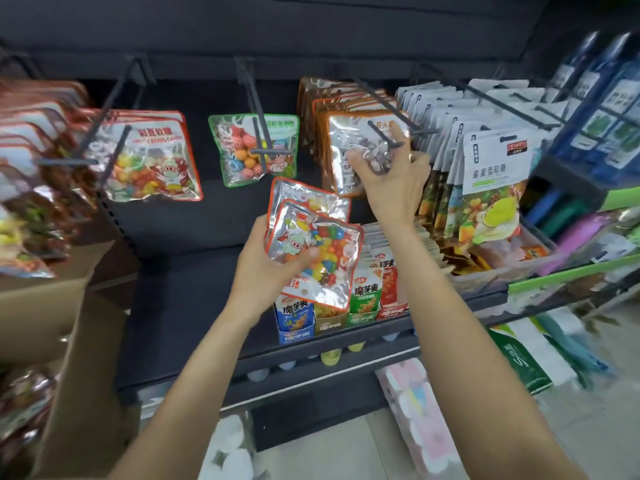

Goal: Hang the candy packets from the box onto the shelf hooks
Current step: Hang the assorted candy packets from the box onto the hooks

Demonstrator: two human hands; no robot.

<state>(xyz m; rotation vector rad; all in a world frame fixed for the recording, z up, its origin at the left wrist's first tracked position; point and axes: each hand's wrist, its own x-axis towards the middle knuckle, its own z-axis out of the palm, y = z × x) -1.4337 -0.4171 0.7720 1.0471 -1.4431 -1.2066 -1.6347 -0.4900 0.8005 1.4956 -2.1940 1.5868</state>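
Observation:
My left hand [266, 265] grips two red-edged jelly bean packets [313, 244], held upside down in front of the lower shelf. My right hand [391, 174] reaches up and grips the front orange-edged candy packet [349, 147], which hangs on a black shelf hook [384, 133]. More orange-edged packets hang behind it. To the left hang a green-edged packet [254, 148] on its own hook and several red-edged jelly bean packets [149, 157] on another hook. The cardboard box [69, 323] stands at the lower left with packets inside.
White star-candy packets [491, 164] fill hooks at the right, with blue packets [606, 109] beyond. Small snack boxes [349, 299] stand on the black shelf [194, 306] below my hands. Tissue packs [419, 410] lie on the floor. More red-edged packets [31, 133] hang at far left.

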